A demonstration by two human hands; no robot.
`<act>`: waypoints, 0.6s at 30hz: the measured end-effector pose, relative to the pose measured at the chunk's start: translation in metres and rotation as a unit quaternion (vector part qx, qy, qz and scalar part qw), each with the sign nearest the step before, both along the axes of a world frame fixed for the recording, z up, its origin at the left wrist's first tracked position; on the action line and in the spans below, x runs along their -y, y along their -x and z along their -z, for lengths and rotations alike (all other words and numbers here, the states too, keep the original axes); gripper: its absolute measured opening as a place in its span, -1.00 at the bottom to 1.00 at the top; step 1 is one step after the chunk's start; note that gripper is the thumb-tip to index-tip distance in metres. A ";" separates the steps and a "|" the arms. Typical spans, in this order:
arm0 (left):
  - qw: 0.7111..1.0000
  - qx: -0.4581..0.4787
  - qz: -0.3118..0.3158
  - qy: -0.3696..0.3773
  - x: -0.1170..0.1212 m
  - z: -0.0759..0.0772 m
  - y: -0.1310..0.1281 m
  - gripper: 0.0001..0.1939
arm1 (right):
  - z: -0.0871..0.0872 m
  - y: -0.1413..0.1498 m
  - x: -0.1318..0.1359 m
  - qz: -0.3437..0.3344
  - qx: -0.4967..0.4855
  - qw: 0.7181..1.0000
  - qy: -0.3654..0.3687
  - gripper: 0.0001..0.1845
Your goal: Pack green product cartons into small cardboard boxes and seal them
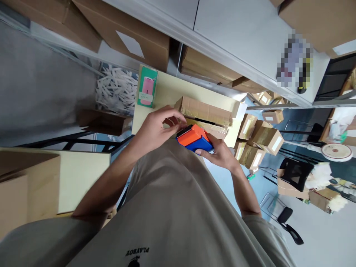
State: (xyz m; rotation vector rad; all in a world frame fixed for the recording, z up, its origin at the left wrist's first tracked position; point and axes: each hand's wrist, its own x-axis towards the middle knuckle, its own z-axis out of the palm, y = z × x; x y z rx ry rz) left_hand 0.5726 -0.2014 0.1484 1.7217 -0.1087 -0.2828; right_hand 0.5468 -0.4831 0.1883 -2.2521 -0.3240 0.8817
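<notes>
My right hand [221,152] grips an orange and blue tape dispenser [191,136] and holds it against the near side of a flat cardboard box [205,110]. The box is taped with clear tape and lies on a pale yellow table [169,91]. My left hand [158,128] lies on the box's left end, fingers bent and pressed onto it just beside the dispenser. My grey shirt hides the near part of the table and box.
A green carton with a pink item pictured [147,87] lies at the table's left. Small labelled cartons [264,139] are stacked right of the table. Shredded paper [116,91], large boxes on shelving [130,33], a black chair [294,174] and a white fan [336,151] surround it.
</notes>
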 end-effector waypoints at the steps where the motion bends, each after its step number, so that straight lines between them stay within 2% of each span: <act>1: 0.999 -0.030 -0.006 0.011 0.000 0.003 0.001 -0.75 | -0.001 -0.002 -0.001 -0.001 -0.003 1.000 0.001 -0.22; 7: 0.985 -0.158 -0.027 0.059 0.007 0.011 0.010 -0.65 | -0.022 -0.018 0.000 -0.043 -0.067 0.997 0.021 -0.27; 9: 0.982 -0.171 -0.037 0.073 0.007 0.012 0.011 -0.64 | -0.035 -0.024 0.007 -0.064 -0.100 0.992 0.051 -0.29; 11: 0.980 -0.165 -0.081 0.074 0.002 0.017 0.008 -0.64 | -0.050 -0.032 0.020 -0.076 -0.125 0.984 0.102 -0.30; 13: 0.977 -0.152 -0.135 0.066 -0.007 0.026 0.004 -0.63 | -0.064 -0.042 0.034 -0.074 -0.137 0.975 0.159 -0.29; 15: 0.976 -0.137 -0.160 0.059 -0.016 0.040 0.000 -0.63 | -0.073 -0.056 0.047 -0.072 -0.143 0.968 0.194 -0.28; 18: 0.978 -0.108 -0.167 0.066 -0.021 0.062 -0.001 -0.63 | -0.075 -0.082 0.054 -0.095 -0.160 0.964 0.188 -0.27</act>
